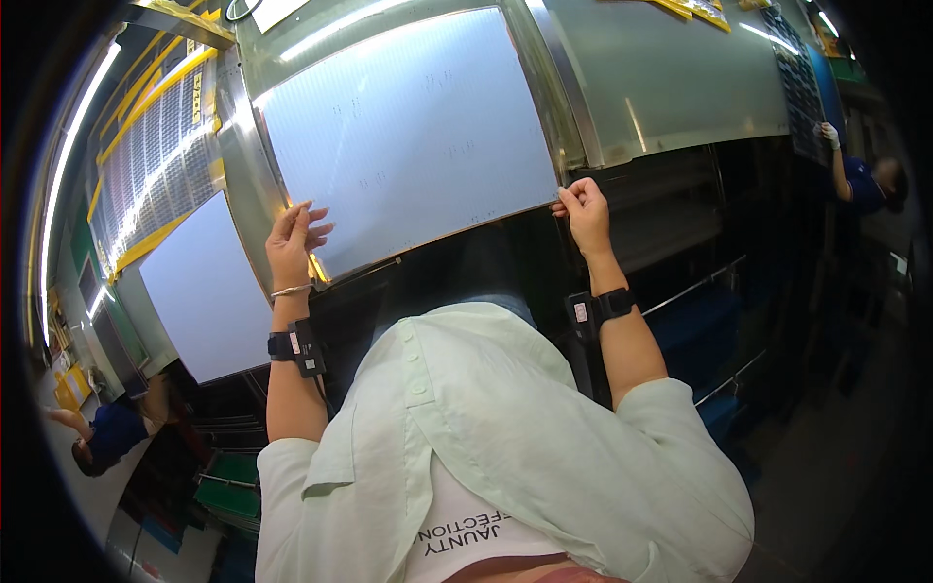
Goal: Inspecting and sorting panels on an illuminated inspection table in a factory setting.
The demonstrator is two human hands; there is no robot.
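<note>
The left hand (pixel 294 243) pinched the near-left edge of one large pale, thin rectangular panel (pixel 413 136), fingers partly spread. The right hand (pixel 586 214) pinched its near-right corner, fingers pressed together. The panel lay on a grey metal table (pixel 671 87). A second pale panel (pixel 204 291) sat left, apart. Open dark room lay below the near edge.

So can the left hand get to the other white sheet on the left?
Probably yes. The left hand holds the big white sheet at its near left corner, and the second white sheet lies just beside it, with nothing visible between.
</note>
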